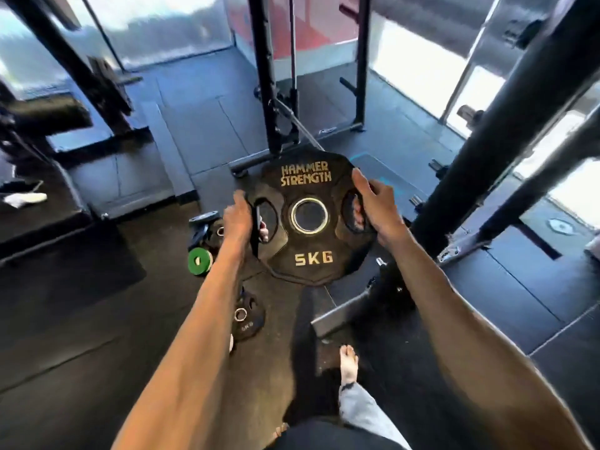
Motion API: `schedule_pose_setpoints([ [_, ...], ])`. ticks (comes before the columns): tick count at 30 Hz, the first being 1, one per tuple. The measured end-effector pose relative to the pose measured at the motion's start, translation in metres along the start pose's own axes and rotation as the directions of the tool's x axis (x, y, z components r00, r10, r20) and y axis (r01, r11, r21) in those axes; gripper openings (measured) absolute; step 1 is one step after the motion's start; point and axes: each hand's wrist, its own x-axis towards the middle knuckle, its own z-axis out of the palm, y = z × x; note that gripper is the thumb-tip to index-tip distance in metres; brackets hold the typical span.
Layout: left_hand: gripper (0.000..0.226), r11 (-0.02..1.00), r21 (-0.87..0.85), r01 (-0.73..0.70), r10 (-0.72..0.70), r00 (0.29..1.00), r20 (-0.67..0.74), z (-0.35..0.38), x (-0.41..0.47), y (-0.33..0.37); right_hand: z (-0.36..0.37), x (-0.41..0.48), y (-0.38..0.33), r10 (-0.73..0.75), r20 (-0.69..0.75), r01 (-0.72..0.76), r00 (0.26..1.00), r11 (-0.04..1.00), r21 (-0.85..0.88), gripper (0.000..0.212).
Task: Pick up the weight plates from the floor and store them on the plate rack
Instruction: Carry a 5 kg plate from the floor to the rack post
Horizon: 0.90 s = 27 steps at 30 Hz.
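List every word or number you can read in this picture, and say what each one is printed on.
"HAMMER STRENGTH": upper face of the held plate.
"5KG": lower face of the same plate.
Marking on the floor plate: too blurred to read surely.

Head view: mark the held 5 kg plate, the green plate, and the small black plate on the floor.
held plate [313, 246], head view, face below its centre hole.
green plate [205, 266], head view, green face.
floor plate [250, 330], head view, face below its ring.
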Motion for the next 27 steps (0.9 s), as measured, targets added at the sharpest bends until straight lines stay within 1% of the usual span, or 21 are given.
schedule_pose_setpoints([
  [2, 0.052, 0.996, -0.029, -0.090, 0.093, 0.989, 0.118, 0.009, -0.025, 0.024, -0.019, -0.029, -0.032, -0.035, -0.088, 0.038, 0.996, 0.999, 0.035, 0.050],
  [4, 0.054, 0.992, -0.058, -0.112, 0.123, 0.967, 0.221, 0.024, -0.050, 0.042, -0.041, -0.057, -0.058, -0.082, -0.179, 0.095, 0.980, 0.994, 0.063, 0.050],
  [8, 0.051, 0.975, -0.102, -0.196, 0.220, 0.898, 0.382, 0.062, -0.095, 0.064, -0.089, -0.112, -0.098, -0.166, -0.283, 0.188, 0.945, 0.981, 0.050, 0.047],
  [9, 0.049, 0.970, -0.100, -0.223, 0.244, 0.875, 0.419, 0.075, -0.107, 0.068, -0.104, -0.125, -0.105, -0.185, -0.315, 0.207, 0.931, 0.978, 0.038, 0.046],
  [12, 0.050, 0.944, -0.090, -0.318, 0.323, 0.828, 0.459, 0.119, -0.140, 0.077, -0.151, -0.156, -0.120, -0.235, -0.442, 0.253, 0.866, 0.967, -0.019, 0.048],
  [14, 0.044, 0.925, -0.070, -0.373, 0.353, 0.777, 0.522, 0.153, -0.167, 0.084, -0.183, -0.172, -0.125, -0.252, -0.516, 0.268, 0.819, 0.962, -0.044, 0.048],
  [15, 0.039, 0.922, -0.073, -0.380, 0.355, 0.754, 0.554, 0.172, -0.182, 0.086, -0.201, -0.180, -0.126, -0.254, -0.547, 0.274, 0.797, 0.961, -0.048, 0.047],
  [17, 0.036, 0.936, -0.086, -0.340, 0.318, 0.717, 0.621, 0.212, -0.205, 0.083, -0.237, -0.194, -0.125, -0.260, -0.610, 0.277, 0.748, 0.958, -0.069, 0.046],
  [19, 0.039, 0.945, -0.107, -0.309, 0.295, 0.668, 0.683, 0.257, -0.228, 0.077, -0.277, -0.204, -0.120, -0.256, -0.674, 0.270, 0.693, 0.959, -0.085, 0.044],
  [22, 0.048, 0.927, -0.116, -0.356, 0.326, 0.619, 0.714, 0.326, -0.262, 0.063, -0.342, -0.212, -0.107, -0.222, -0.760, 0.239, 0.611, 0.967, -0.091, 0.043],
  [24, 0.046, 0.924, -0.139, -0.356, 0.337, 0.588, 0.735, 0.372, -0.283, 0.051, -0.385, -0.215, -0.099, -0.205, -0.795, 0.227, 0.571, 0.970, -0.087, 0.044],
  [27, 0.050, 0.932, -0.118, -0.342, 0.296, 0.533, 0.793, 0.433, -0.312, 0.033, -0.446, -0.219, -0.088, -0.171, -0.844, 0.213, 0.508, 0.975, -0.069, 0.045],
])
